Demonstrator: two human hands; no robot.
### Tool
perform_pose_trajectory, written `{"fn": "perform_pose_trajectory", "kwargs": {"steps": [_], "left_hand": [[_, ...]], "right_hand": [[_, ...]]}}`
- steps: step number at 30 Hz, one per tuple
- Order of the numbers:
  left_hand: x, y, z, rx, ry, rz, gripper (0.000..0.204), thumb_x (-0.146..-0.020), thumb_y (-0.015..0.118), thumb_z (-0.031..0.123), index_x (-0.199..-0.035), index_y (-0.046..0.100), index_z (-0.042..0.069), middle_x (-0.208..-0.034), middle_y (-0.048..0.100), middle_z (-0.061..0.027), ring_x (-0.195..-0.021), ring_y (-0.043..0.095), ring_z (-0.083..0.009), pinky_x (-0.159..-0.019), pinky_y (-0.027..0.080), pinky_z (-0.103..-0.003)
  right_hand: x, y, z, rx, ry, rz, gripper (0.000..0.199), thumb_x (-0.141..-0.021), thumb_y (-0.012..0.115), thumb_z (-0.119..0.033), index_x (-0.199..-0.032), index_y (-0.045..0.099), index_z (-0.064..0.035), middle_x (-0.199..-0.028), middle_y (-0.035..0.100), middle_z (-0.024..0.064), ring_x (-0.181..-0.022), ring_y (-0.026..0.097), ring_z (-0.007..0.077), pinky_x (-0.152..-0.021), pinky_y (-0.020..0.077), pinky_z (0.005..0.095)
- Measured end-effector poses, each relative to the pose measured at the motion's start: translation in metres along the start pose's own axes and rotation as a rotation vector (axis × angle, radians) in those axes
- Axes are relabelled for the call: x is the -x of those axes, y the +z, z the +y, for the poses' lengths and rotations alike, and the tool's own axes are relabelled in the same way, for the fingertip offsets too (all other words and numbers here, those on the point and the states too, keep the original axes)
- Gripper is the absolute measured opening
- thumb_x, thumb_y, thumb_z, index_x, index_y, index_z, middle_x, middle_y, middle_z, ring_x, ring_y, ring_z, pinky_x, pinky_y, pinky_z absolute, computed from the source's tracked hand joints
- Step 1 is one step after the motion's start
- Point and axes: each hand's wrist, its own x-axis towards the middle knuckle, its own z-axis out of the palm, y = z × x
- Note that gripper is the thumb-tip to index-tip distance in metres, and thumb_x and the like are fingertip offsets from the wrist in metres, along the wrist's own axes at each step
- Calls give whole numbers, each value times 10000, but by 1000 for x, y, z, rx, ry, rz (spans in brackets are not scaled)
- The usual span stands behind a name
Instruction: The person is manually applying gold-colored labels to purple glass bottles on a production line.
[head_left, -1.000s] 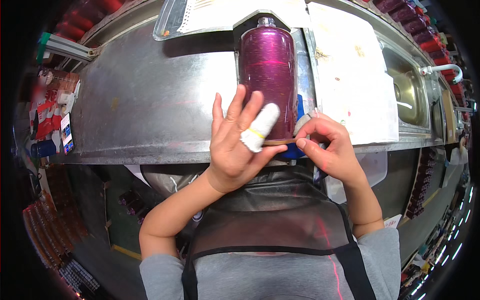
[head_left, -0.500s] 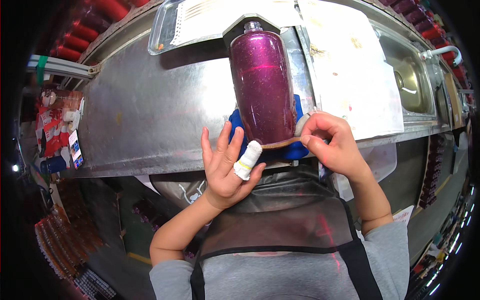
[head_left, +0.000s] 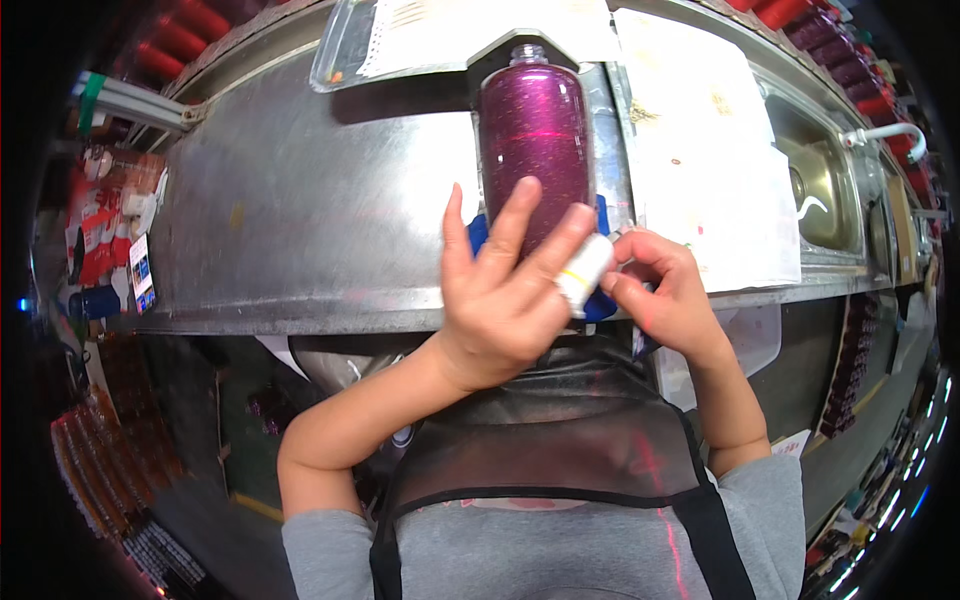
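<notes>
A glittery purple bottle point(head_left: 535, 125) with a clear neck lies lengthwise, neck away from me, against a dark angled holder point(head_left: 488, 62) and over a blue support point(head_left: 478, 236). My left hand point(head_left: 505, 305) reaches across its near end, fingers spread, hiding the base. White wrapping with a yellow band point(head_left: 585, 274) covers its index fingertip, which meets my right hand's fingertips. Thumb and index of my right hand point(head_left: 665, 290) are pinched beside the bottle's base. The thin tan strip seen in that pinch earlier is now hidden behind my left hand.
White paper sheets point(head_left: 705, 150) with brown smudges cover the worktop to the right, beside a metal sink point(head_left: 828, 190) with a white tap point(head_left: 888, 138). A clear tray point(head_left: 335, 50) stands at the back. Far left are a phone point(head_left: 143, 272) and red packages.
My left hand has swept rightward across the bottle's base, bringing its wrapped fingertip up to my right hand. My right hand stays pinched at nearly the same place. The tan strip has gone from view.
</notes>
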Motion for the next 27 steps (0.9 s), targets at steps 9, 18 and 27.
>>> {"fn": "perform_pose_trajectory", "kwargs": {"steps": [9,18,27], "left_hand": [[51,-6,-1,343,-321,92,549,-751,810,242,-1216,643,2,-1360,552,-212,-1291,482,-453,-1074,217,-666],[63,-7,-5,243,-221,21,478,-778,784,155,-1220,645,34,-1385,530,-222,-1296,479,-456,-1083,191,-673],[69,-7,-3,243,-226,5,435,-768,780,130,-1183,667,63,-1385,532,-213,-1298,476,-458,-1080,173,-685]], "right_hand": [[6,-4,-10,18,-27,-64,69,-834,664,-20,-806,607,7,-810,554,9,-701,495,33,-580,390,183],[9,-9,-13,11,6,-40,68,-815,657,-9,-776,601,-3,-752,562,1,-636,481,28,-560,381,190],[22,-11,-27,72,-25,-29,42,-792,657,-6,-783,617,1,-754,586,20,-671,504,61,-591,415,214]]}}
